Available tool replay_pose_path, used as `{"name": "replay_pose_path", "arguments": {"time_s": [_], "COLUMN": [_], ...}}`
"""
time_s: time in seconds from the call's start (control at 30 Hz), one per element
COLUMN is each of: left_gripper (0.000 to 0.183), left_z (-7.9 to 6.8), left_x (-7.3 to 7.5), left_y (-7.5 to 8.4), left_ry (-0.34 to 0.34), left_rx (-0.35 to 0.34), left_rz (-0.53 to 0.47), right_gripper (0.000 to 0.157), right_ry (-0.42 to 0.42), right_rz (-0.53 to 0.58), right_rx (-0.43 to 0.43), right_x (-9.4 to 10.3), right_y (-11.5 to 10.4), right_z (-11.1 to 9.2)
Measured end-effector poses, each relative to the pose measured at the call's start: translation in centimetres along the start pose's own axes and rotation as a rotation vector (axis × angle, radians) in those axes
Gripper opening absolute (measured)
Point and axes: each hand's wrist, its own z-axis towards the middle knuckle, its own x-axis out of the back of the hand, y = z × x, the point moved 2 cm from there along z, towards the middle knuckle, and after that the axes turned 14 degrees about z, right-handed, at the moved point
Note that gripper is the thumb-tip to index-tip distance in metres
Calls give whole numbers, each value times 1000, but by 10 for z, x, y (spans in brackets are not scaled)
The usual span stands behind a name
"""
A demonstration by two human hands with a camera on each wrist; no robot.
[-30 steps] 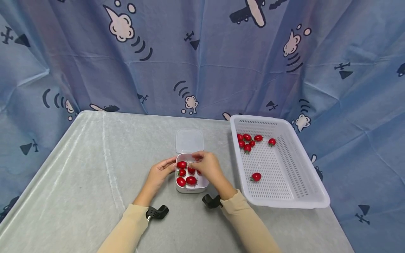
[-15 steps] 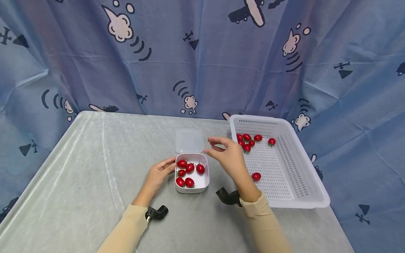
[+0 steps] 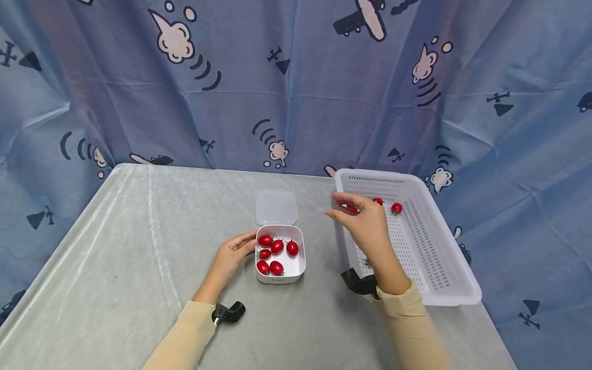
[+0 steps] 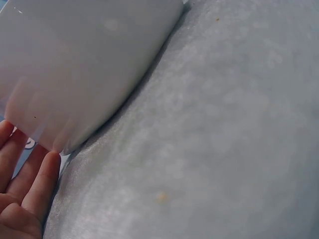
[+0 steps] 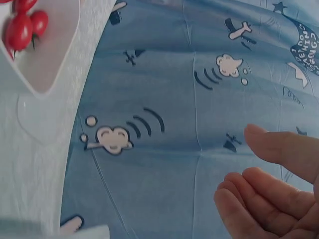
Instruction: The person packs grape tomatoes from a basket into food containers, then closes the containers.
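Note:
A small white square box [image 3: 294,265] holds several cherry tomatoes [image 3: 277,246], all red, some with green stems. Against the box's left side rest the fingertips of my left hand [image 3: 235,253]; the left wrist view shows these fingers [image 4: 44,181] nearly straight at the white wall. My right hand [image 3: 367,222] hovers over the left rim of a white perforated basket [image 3: 418,241], thumb and fingers apart with nothing between them. In the basket lie more cherry tomatoes [image 3: 396,208], several of them hidden behind that hand.
A clear square lid [image 3: 276,206] lies flat just behind the box. Grey cloth covers the table [image 3: 185,216]. A blue patterned curtain [image 3: 240,77] hangs along the table's back and right sides. Each wrist carries a black camera mount [image 3: 229,312].
My right hand has left the white box and moved right to the basket, leaving a cherry tomato at the box's right side. The left hand stays at the box.

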Motion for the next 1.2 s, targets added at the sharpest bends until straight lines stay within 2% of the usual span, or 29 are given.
{"name": "replay_pose_path", "arguments": {"time_s": [0.07, 0.27, 0.47, 0.73, 1.2], "left_gripper": [38, 41, 40, 40, 40], "left_z": [0, 1, 2, 1, 1], "left_x": [0, 0, 0, 0, 0], "left_y": [1, 3, 1, 2, 1], "left_ry": [-1, -8, -12, -13, -3], "left_rx": [9, 97, 107, 98, 103], "left_rz": [-4, 10, 2, -6, 15], "right_gripper": [40, 38, 38, 42, 52], "right_ry": [20, 77, 96, 44, -10], "right_rz": [-7, -12, -11, -81, -42], "right_rx": [2, 3, 9, -49, -127], "right_x": [6, 22, 31, 43, 65], "right_y": [-1, -2, 2, 11, 38], "right_z": [1, 1, 5, 13, 39]}}
